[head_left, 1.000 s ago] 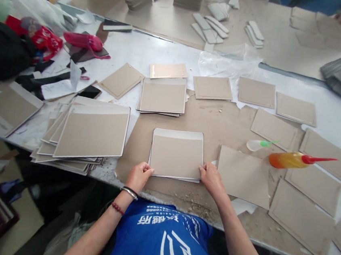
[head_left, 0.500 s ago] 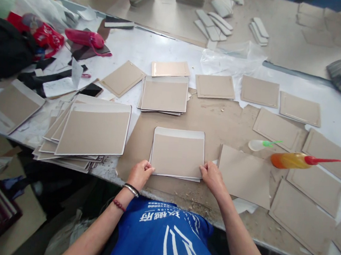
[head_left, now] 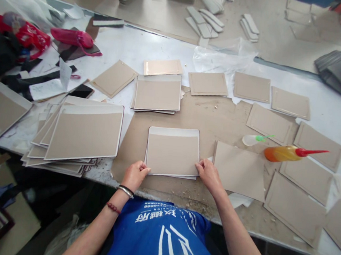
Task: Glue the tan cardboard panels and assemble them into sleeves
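A tan rectangular board with a white border [head_left: 173, 151] lies flat on a brown cardboard sheet [head_left: 220, 120] just in front of me. My left hand [head_left: 135, 174] is curled, pinching the board's near left corner. My right hand [head_left: 210, 174] pinches its near right corner, fingers closed on the edge. The board rests on one or two similar pieces beneath it. Beside my right hand lies a plain tan sheet [head_left: 240, 170].
A stack of larger bordered boards [head_left: 81, 132] sits to the left, a smaller stack [head_left: 158, 93] beyond. Many tan panels [head_left: 294, 207] spread to the right near an orange glue bottle [head_left: 286, 153] and a small green-tipped bottle [head_left: 254, 139]. Clutter and a pink item [head_left: 73, 37] lie far left.
The view has shifted slightly; both hands stay pinched on the board's near corners with hardly any movement.
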Tool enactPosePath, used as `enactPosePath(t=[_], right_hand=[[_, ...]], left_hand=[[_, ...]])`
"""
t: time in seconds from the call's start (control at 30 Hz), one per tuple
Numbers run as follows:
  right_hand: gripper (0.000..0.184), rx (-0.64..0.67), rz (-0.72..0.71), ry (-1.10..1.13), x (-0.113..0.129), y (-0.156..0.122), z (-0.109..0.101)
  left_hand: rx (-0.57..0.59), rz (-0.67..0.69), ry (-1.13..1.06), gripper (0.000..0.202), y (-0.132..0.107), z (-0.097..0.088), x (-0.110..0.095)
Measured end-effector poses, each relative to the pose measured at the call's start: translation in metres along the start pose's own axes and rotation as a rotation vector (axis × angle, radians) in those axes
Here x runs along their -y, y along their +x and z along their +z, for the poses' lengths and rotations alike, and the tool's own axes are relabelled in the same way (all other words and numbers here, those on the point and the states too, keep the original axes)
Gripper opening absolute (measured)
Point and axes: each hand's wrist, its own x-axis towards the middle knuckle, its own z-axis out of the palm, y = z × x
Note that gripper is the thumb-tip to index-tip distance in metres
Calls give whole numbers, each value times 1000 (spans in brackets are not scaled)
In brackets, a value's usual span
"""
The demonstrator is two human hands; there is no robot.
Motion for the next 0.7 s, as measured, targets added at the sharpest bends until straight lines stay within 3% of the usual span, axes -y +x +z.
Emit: enactPosePath(t=[0.7], right_hand=[[15, 9, 2, -2, 0, 2, 0]], left_hand=[[-58, -19, -11, 12, 0, 3, 0]])
